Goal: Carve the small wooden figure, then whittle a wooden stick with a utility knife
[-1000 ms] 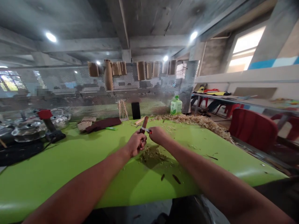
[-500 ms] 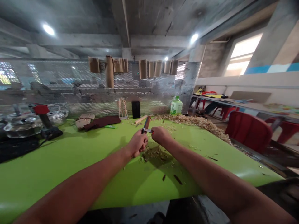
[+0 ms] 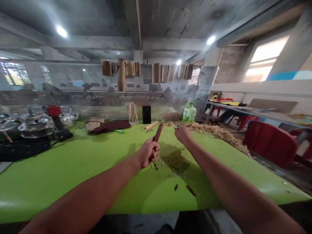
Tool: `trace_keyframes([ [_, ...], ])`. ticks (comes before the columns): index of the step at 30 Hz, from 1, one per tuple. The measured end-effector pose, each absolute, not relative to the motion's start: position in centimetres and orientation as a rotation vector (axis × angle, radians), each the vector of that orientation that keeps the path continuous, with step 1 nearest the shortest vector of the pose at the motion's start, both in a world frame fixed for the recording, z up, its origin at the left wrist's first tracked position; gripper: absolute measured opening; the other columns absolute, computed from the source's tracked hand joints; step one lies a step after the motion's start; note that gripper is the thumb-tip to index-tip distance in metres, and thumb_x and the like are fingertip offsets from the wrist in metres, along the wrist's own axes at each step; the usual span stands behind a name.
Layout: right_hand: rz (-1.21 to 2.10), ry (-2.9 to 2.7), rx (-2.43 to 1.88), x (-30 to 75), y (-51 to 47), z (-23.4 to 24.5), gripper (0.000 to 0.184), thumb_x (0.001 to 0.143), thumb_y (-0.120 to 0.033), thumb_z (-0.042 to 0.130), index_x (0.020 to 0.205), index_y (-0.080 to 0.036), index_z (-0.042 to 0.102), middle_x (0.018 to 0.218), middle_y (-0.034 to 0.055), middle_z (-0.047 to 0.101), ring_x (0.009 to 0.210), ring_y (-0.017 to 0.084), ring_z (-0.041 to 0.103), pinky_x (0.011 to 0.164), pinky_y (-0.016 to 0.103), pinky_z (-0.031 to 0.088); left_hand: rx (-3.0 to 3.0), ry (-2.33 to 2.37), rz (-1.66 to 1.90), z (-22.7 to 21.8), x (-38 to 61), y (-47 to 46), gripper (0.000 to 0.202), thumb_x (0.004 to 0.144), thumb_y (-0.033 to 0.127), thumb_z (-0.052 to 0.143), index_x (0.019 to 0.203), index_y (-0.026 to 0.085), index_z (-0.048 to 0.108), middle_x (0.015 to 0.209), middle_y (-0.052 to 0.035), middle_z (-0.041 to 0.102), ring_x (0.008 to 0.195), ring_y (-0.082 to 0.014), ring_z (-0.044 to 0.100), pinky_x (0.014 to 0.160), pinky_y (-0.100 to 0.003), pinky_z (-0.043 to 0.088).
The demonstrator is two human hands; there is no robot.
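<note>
My left hand is closed round the lower end of a reddish-brown wooden stick that points up and away over the green table. My right hand is stretched farther out to the right of the stick, fingers closed on a small knife whose blade tip shows beyond them. A small heap of wood shavings lies on the table under both hands.
A long pile of pale shavings runs along the table's far right. A green bottle, a black phone, a dark cloth and a pale stick stand by the mesh screen. Metal pots sit left; red chairs right.
My right hand has swept away from the stick, forward and to the right, ending a cut. The left hand kept its hold. The view shifted slightly.
</note>
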State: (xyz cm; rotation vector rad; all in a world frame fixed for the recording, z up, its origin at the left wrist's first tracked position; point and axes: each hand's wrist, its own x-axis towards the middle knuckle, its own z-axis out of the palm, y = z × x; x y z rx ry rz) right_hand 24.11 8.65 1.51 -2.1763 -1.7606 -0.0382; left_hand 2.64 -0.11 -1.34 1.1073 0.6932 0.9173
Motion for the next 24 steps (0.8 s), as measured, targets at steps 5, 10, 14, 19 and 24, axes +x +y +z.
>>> trace_keyframes([
  [5,-0.008,-2.114,-1.865,18.5,5.2,0.3,0.031,0.089,-0.026,0.045,0.097,-0.019,0.074,0.09,0.0104,0.074,0.077,0.019,0.067,0.059,0.024,0.039,1.084,0.782,1.016,-1.5,2.4,1.8,0.02,0.069,0.018,0.055,0.084,0.022,0.041,0.054,0.0099,0.042,0.035,-0.0052,0.033,0.033,-0.018,0.022],
  [10,-0.075,-2.303,-1.853,16.5,3.3,0.5,0.028,0.088,-0.02,0.046,0.096,-0.019,0.073,0.088,0.012,0.074,0.075,0.018,0.068,0.06,0.023,0.041,1.09,0.763,1.06,-0.7,2.7,1.0,0.02,0.067,0.017,0.055,0.077,0.022,0.039,0.049,0.0108,0.036,0.033,-0.0047,0.03,0.034,-0.017,0.02],
  [14,-0.107,-2.229,-1.932,17.4,4.2,0.6,0.029,0.089,-0.021,0.046,0.097,-0.019,0.073,0.092,0.0134,0.074,0.08,0.02,0.069,0.066,0.024,0.045,1.113,0.794,1.023,-0.2,3.1,0.2,0.022,0.068,0.015,0.055,0.084,0.023,0.041,0.05,0.0116,0.037,0.033,-0.0042,0.027,0.035,-0.017,0.016],
  [19,-0.157,-2.144,-1.944,18.9,5.4,0.5,0.031,0.091,-0.024,0.043,0.099,-0.02,0.073,0.094,0.0137,0.074,0.083,0.021,0.07,0.07,0.025,0.046,1.128,0.758,0.997,-0.1,3.7,-0.4,0.029,0.069,0.015,0.055,0.094,0.023,0.043,0.055,0.0112,0.04,0.035,-0.0038,0.028,0.036,-0.016,0.017],
  [24,-0.187,-2.106,-1.908,19.0,6.3,0.3,0.031,0.092,-0.025,0.044,0.1,-0.017,0.073,0.097,0.0154,0.073,0.087,0.021,0.069,0.073,0.025,0.045,1.159,0.756,0.963,0.1,3.3,-0.6,0.043,0.072,0.015,0.054,0.113,0.021,0.046,0.055,0.0109,0.039,0.036,-0.0044,0.028,0.035,-0.017,0.019],
])
